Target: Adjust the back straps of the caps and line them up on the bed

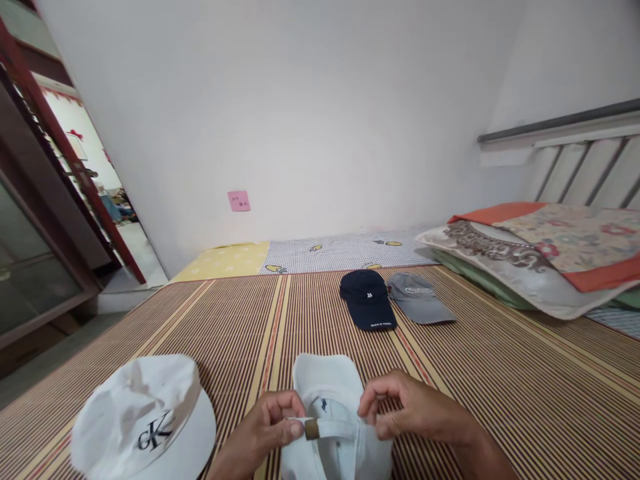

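A light blue cap (327,372) lies with its opening up and its brim pointing away, at the bottom centre. Its back strap with a brass-coloured buckle (312,429) spans the opening. My left hand (263,430) pinches the strap end beside the buckle between thumb and fingers. On the other side, my right hand (407,408) has its thumb and fingers curled at the cap's edge, by the strap's right end. A white cap with black letters (145,420) sits to the left of my left hand.
On the striped mat (240,320), a navy cap (367,300) and a grey cap (420,298) lie side by side farther back. Pillows (500,253) are stacked at the right by a headboard (590,170). A wall stands behind the bed.
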The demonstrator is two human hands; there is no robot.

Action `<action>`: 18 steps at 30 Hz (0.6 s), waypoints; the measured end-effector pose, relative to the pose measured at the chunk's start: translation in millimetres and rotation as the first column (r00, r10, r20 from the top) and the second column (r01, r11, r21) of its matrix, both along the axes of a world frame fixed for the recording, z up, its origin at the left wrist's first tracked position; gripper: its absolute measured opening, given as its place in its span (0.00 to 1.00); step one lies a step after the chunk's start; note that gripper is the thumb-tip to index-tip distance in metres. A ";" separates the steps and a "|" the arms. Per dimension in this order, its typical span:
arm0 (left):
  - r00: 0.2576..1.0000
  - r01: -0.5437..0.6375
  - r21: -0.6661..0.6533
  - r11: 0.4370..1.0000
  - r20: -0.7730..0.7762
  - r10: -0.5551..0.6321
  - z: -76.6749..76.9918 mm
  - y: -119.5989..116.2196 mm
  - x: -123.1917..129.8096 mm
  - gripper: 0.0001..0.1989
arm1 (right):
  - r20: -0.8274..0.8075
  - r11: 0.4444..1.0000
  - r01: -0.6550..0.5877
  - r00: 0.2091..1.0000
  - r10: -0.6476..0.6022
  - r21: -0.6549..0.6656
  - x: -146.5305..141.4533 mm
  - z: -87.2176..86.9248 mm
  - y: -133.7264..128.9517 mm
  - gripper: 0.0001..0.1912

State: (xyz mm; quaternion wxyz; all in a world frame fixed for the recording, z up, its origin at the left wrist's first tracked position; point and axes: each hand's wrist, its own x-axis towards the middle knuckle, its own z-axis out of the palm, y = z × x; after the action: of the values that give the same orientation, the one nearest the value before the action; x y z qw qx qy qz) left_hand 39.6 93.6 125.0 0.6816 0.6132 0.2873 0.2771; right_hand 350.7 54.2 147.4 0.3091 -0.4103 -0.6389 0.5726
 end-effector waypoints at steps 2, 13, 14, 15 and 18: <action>1.000 0.003 0.000 1.000 0.002 -0.003 -1.1 0.6 -2.8 0.23 | 0.084 1.000 0.014 0.996 -0.014 0.008 -1.8 -0.5 0.1 0.21; 1.000 -0.020 -0.023 1.000 0.023 0.020 -0.1 7.5 -24.6 0.24 | 0.073 0.995 -0.083 0.994 0.079 0.047 -9.0 -10.5 2.1 0.19; 0.999 -0.004 -0.047 0.999 0.045 0.006 -0.8 6.1 -27.6 0.23 | 0.002 0.994 -0.100 0.995 0.100 0.049 -7.4 -4.5 -1.7 0.21; 0.997 0.009 -0.070 0.998 0.081 -0.003 -1.8 3.8 -29.8 0.23 | -0.063 0.992 -0.112 0.991 0.116 0.057 -5.9 2.0 -6.4 0.22; 0.936 0.055 -0.141 0.989 0.352 -0.002 -4.7 -7.7 -27.8 0.22 | -0.244 0.989 -0.101 0.962 0.124 0.104 -5.5 15.7 -21.6 0.25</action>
State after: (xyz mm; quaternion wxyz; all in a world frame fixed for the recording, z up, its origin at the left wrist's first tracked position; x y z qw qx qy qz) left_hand 11.8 85.9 120.3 0.7696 0.5058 0.1720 0.3498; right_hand 345.2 32.6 163.2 0.3724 -0.2834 -0.6425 0.6069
